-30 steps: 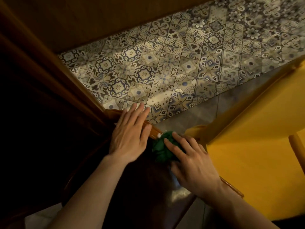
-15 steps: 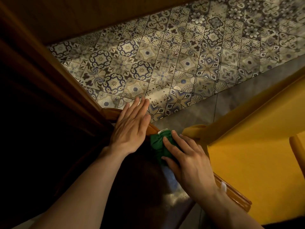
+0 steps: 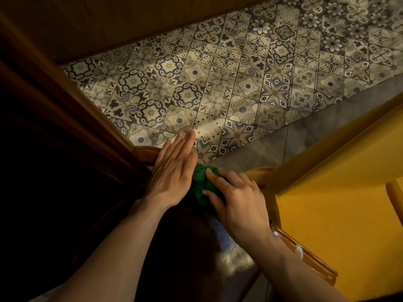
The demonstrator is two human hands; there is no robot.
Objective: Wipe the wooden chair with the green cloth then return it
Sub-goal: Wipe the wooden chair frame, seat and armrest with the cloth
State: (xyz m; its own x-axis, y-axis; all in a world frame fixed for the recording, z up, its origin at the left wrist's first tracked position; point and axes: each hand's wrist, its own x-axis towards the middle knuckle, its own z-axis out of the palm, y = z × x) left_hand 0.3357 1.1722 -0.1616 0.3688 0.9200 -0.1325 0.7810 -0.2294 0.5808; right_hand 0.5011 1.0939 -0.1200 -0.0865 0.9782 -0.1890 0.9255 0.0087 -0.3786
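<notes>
The wooden chair [image 3: 147,154] lies below me, its curved brown rail showing at centre left and lower right, its dark seat mostly in shadow. My left hand [image 3: 172,171] rests flat on the rail, fingers straight and close together, holding nothing. Just to its right, the bunched green cloth [image 3: 199,186] sits at the seat's far edge. My right hand [image 3: 236,199] presses down on the cloth with fingers spread over it. Both hands hide part of the cloth.
A yellow wooden piece of furniture [image 3: 340,192] stands close on the right, almost touching the chair. Dark brown wood panelling [image 3: 43,105] fills the left side. Patterned floor tiles [image 3: 218,83] spread ahead, with plain grey floor [image 3: 272,147] nearer.
My right hand has slid the green cloth up and left along the seat's edge, closer to my left hand. The left hand has stayed flat on the rail.
</notes>
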